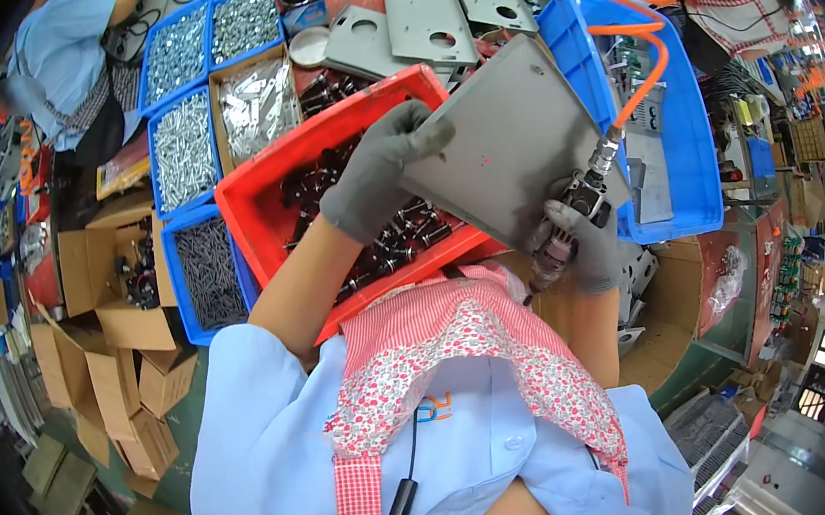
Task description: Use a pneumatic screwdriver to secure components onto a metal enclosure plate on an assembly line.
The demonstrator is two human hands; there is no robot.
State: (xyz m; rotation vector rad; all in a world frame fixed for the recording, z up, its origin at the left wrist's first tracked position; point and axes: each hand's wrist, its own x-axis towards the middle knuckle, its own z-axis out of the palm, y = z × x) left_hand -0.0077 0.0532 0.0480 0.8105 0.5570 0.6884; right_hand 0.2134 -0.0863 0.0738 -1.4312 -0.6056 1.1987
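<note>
In a grey glove, my left hand pinches the left edge of a flat grey metal panel, thumb on top. The panel is tilted over the right part of a red bin full of dark metal fittings. My right hand, also gloved, is wrapped around an air-powered hand tool at the panel's lower right corner. An orange coiled air hose runs up from the tool's fitting. The tool's working end is hidden, and I cannot tell whether it touches the panel.
Blue bins of screws, nuts and dark pins stand at left. More metal plates lie beyond the red bin. A large blue crate is at right, with cardboard boxes on the floor at left. Two people work nearby.
</note>
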